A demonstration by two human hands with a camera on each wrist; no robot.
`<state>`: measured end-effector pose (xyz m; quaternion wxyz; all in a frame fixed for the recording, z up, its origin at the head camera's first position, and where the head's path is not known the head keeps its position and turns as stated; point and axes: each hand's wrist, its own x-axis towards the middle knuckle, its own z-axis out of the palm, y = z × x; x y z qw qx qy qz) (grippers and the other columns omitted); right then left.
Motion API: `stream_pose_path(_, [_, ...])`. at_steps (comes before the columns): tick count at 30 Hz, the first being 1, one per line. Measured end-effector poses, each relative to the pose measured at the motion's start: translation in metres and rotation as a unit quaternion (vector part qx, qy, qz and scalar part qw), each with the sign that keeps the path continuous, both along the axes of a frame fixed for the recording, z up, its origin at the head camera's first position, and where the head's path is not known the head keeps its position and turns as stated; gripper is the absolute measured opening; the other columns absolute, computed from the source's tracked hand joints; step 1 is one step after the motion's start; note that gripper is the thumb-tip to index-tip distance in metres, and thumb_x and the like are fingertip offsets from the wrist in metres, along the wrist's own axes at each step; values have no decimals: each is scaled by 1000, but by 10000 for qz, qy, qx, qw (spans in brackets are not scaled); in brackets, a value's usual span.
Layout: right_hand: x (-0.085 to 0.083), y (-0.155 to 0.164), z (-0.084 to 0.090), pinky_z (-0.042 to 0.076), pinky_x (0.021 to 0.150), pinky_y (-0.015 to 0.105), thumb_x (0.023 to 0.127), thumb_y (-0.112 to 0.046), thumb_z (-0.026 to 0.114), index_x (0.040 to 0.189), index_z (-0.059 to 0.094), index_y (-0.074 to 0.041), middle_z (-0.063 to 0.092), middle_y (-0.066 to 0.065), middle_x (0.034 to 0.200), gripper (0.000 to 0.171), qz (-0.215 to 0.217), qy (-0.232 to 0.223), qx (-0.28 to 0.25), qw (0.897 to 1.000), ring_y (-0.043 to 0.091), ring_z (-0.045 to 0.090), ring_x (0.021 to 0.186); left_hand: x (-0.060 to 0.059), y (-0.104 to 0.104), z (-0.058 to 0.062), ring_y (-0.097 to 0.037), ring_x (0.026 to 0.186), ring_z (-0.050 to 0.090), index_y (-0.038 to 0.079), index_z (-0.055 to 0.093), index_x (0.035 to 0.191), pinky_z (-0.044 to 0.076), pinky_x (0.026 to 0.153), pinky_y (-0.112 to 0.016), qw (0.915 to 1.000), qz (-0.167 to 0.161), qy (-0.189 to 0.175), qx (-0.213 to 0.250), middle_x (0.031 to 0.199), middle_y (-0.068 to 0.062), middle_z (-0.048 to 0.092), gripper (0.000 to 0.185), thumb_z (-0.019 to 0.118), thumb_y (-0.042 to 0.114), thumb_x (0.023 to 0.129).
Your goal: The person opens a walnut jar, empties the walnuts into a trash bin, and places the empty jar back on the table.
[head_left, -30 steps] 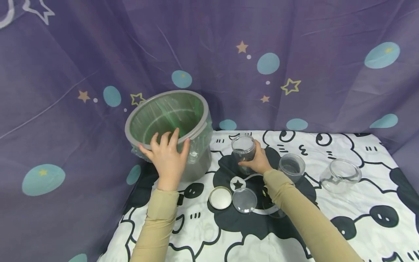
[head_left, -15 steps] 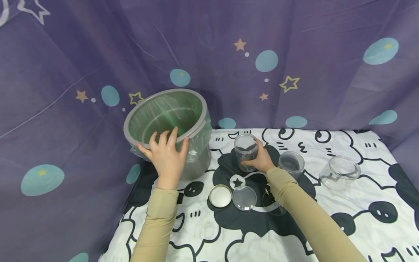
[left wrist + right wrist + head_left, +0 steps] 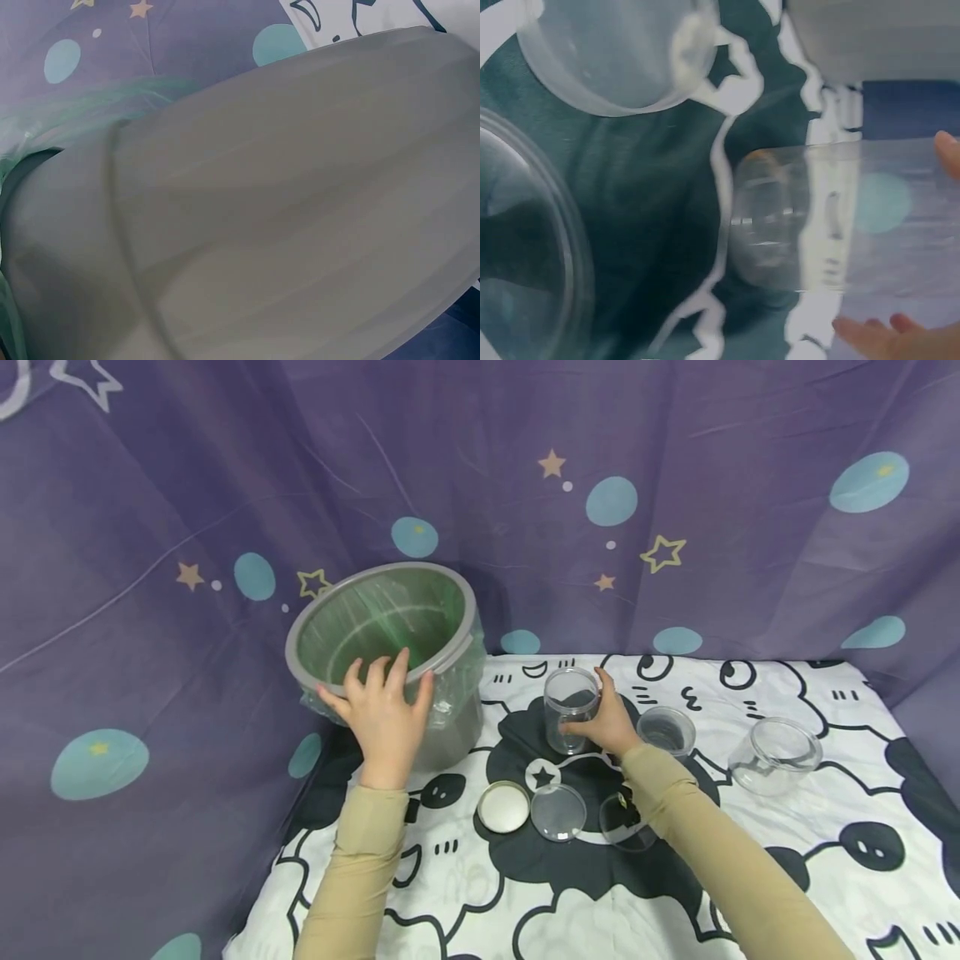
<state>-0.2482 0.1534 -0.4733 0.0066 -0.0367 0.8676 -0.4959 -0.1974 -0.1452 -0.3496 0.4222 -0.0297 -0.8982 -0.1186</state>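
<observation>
My left hand (image 3: 384, 722) rests at the near rim of the grey bin (image 3: 453, 747), its fingers spread over the edge and the thumb out to the right. A thin green plastic bag (image 3: 442, 710) lines the bin. Beside a clear, lidless jar (image 3: 572, 693), my right hand (image 3: 609, 727) has its thumb at the front and its fingers along the right side. In the right wrist view this jar (image 3: 772, 225) lies between thumb and fingers (image 3: 870, 336), with a gap between it and the fingers. The bin wall (image 3: 300, 210) fills most of the left wrist view.
A smaller clear jar (image 3: 663, 727) stands right of my hand, partly behind my sleeve. Further right is a wide clear jar (image 3: 774, 756). In front lie a gold-rimmed lid (image 3: 504, 807), a clear lid (image 3: 558, 814) and another clear lid (image 3: 618, 827). A purple curtain (image 3: 480, 460) hangs behind.
The jar at my right hand has shifted a little to the right along with the hand, whose fingers have loosened and straightened. My left hand has stayed at the bin rim.
</observation>
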Motion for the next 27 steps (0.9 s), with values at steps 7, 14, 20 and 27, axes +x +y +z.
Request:
stream_pose_path(7, [9, 5, 28, 27, 107, 60, 73, -31, 82, 152, 8, -12, 21, 29, 149, 110, 10, 463, 510, 9976, 46, 25, 136, -5, 1, 1, -42, 120, 44, 15, 65, 121, 2, 102, -76, 10000, -4, 45, -5, 113, -15, 63, 42, 57, 44, 92])
stream_pose_path(14, [31, 20, 48, 22, 106, 64, 84, -29, 71, 147, 25, -8, 21, 25, 149, 80, 281, 1193, 1047, 9869, 48, 18, 137, -4, 3, 4, -43, 126, 39, 15, 61, 127, -1, 102, -75, 9994, -157, -271, 109, 122, -15, 59, 44, 56, 42, 92])
stream_pose_path(20, [59, 37, 55, 4, 103, 69, 85, -24, 70, 139, 40, -7, 27, 24, 147, 64, 48, 1922, 1252, 9733, 50, 16, 133, 7, 0, 8, -44, 138, 22, 16, 54, 135, -10, 104, -71, 9961, -556, -659, 190, 147, -14, 39, 46, 54, 37, 94])
stream_pose_path(27, [88, 65, 64, -2, 98, 70, 87, -30, 67, 137, 44, -10, 29, 22, 147, 58, -385, 2112, 1277, 9683, 50, 16, 131, 28, 12, -3, -46, 141, 14, 14, 50, 138, -7, 104, -72, 9901, -1230, -668, -56, 154, -16, 28, 50, 60, 30, 92])
